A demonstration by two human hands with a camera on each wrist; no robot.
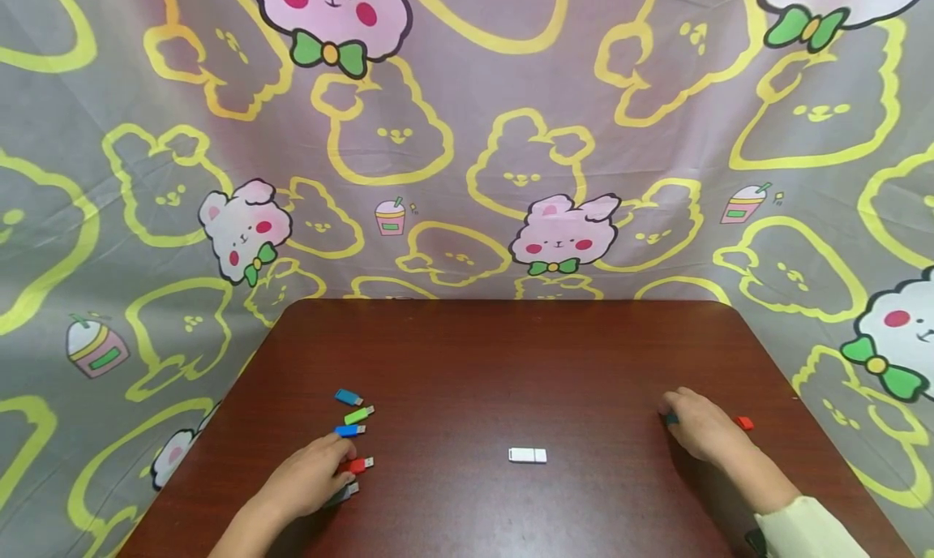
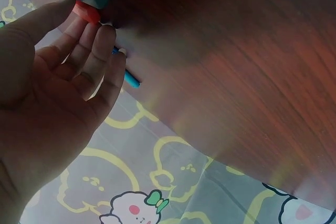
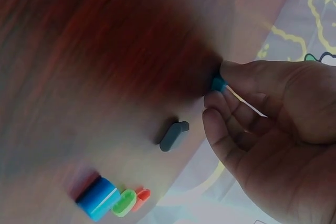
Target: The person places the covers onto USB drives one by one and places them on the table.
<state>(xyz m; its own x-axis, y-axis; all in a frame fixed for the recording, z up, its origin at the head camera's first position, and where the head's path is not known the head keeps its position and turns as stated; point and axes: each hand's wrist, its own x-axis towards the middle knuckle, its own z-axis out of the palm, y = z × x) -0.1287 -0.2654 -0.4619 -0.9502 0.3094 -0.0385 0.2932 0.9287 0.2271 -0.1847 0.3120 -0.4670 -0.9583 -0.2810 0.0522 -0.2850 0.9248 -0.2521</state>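
"Grip state?"

"Right hand (image 1: 696, 424) pinches a small teal piece (image 3: 218, 83) between thumb and fingertips, low over the table (image 1: 467, 363). Left hand (image 1: 310, 477) is at the red USB stick (image 1: 359, 465), fingers bent, grey stick (image 1: 341, 495) right beside; can't tell if it grips either."

"Doing it well?"

"Right: light pinch on the sides, clear of the dark grey cap (image 3: 173, 137). Left: fingertips narrow; nudging neighbouring sticks looks like the main risk."
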